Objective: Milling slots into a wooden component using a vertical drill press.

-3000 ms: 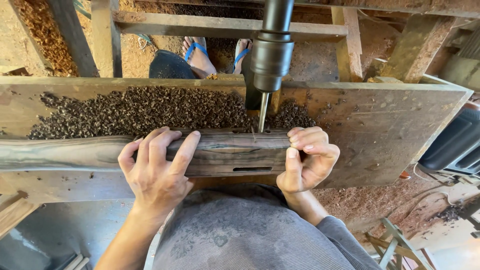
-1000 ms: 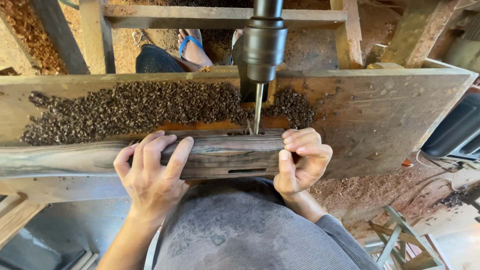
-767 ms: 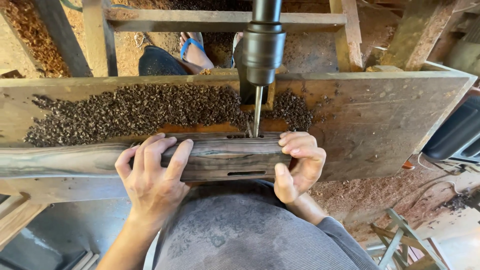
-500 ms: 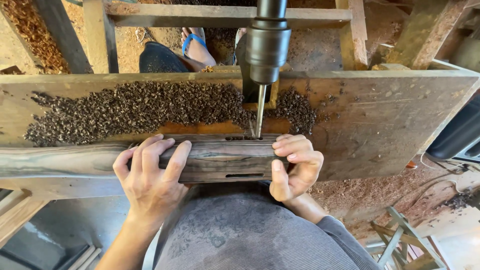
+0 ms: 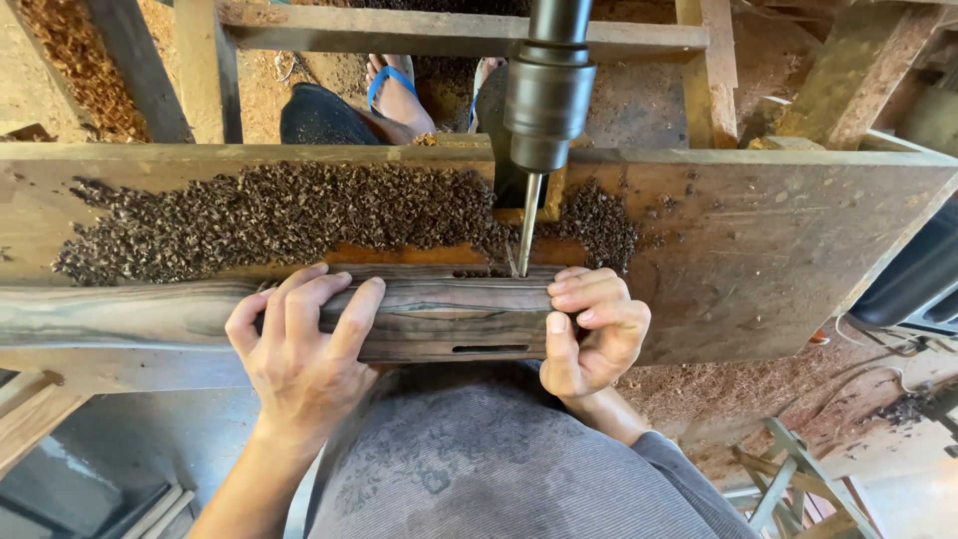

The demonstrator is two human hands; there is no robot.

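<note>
Firmly, both hands (left hand [image 5: 299, 349], right hand [image 5: 594, 334]) have fingers curled around the wooden piece [image 5: 439, 319] under the drill bit [image 5: 526, 225].

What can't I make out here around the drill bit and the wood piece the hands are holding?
Head view:
- Drill bit tip: hidden behind the wood piece top edge; depth unclear.
- Wood piece left end: cut off by the frame edge.
- Left hand palm contact: covered by its own back.
- Right hand covers the piece's right end.
- Drill chuck top: cut off.
</note>
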